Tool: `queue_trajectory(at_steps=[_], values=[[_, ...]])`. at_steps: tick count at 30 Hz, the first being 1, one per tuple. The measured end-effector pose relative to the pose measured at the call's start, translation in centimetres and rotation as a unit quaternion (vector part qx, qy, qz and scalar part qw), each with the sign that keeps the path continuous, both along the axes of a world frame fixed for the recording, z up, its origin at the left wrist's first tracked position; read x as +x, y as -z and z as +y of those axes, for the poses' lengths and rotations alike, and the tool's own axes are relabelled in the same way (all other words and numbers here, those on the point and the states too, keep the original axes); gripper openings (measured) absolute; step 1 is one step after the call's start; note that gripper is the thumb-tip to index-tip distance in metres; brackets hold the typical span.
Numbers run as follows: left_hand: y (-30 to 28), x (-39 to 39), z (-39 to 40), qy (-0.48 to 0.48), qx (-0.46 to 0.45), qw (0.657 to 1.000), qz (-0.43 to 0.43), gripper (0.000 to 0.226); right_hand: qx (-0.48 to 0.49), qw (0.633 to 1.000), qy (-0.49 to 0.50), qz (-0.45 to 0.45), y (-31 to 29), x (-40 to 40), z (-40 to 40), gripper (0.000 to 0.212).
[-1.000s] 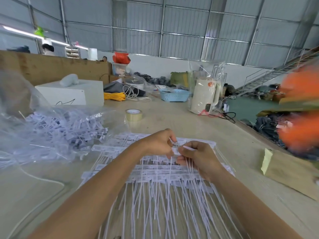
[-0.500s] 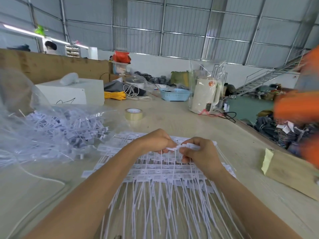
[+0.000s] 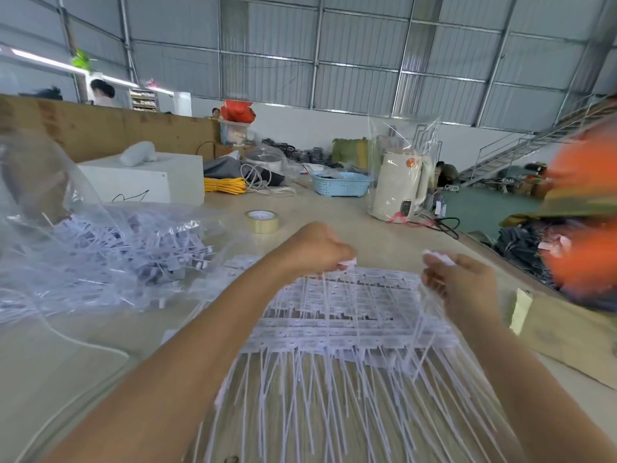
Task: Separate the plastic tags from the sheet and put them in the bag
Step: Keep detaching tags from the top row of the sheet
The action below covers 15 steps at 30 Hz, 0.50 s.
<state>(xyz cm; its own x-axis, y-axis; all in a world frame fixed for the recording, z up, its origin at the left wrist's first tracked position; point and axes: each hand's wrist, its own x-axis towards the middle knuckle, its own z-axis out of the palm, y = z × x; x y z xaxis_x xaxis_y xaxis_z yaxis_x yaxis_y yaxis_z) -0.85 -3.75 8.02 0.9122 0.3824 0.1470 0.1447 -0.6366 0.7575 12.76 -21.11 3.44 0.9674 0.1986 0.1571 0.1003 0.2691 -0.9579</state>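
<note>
Hands pulled apart: left hand point(image 3: 317, 248) & right hand point(image 3: 457, 282) each pinched torn-off tags; next stop, bag point(image 3: 83, 248).

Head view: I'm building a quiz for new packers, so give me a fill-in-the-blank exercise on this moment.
1. The clear bag holding loose tags lies to the ____ of the tag sheet.
2. The tape roll lies on the ____.
3. The basket behind the tape roll is light ____.
4. The left hand and right hand each pinch a white ____.

Missing words: left; table; blue; tag
</note>
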Motion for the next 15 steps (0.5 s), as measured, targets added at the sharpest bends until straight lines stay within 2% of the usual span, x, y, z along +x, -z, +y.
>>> queue_trajectory(at_steps=[3, 5, 7, 9, 12, 14, 15], values=[[-0.9, 0.1, -1.8, 0.014, 0.105, 0.989, -0.107, 0.037, 0.096, 0.992, -0.047, 0.071, -1.1, 1.1, -1.2, 0.015], [-0.8, 0.5, -3.0, 0.024, 0.146, 0.981, -0.128, 0.042, 0.151, 0.974, -0.111, 0.128, -1.7, 1.0, -1.1, 0.007], [0.9, 1.6, -3.6, 0.022, 0.19, 0.976, -0.106, 0.044, 0.175, 0.954, -0.172, 0.17, -2.0, 0.4, -0.7, 0.014], [3.4, 2.4, -3.1, 0.037, 0.212, 0.976, -0.023, 0.042, 0.17, 0.945, -0.213, 0.18, -2.3, -0.8, -0.1, 0.014], [5.8, 2.7, -1.9, 0.051, 0.212, 0.968, 0.122, 0.03, 0.121, 0.95, -0.258, 0.125, -2.8, -2.6, 1.3, 0.012], [5.2, 2.5, -1.4, 0.028, 0.162, 0.982, 0.089, 0.035, 0.096, 0.956, -0.265, 0.08, -3.0, -3.4, 2.6, 0.015], [4.3, 2.4, -1.4, 0.024, 0.081, 0.996, 0.044, 0.037, 0.09, 0.96, -0.255, 0.069, -3.1, -3.7, 3.4, 0.011]])
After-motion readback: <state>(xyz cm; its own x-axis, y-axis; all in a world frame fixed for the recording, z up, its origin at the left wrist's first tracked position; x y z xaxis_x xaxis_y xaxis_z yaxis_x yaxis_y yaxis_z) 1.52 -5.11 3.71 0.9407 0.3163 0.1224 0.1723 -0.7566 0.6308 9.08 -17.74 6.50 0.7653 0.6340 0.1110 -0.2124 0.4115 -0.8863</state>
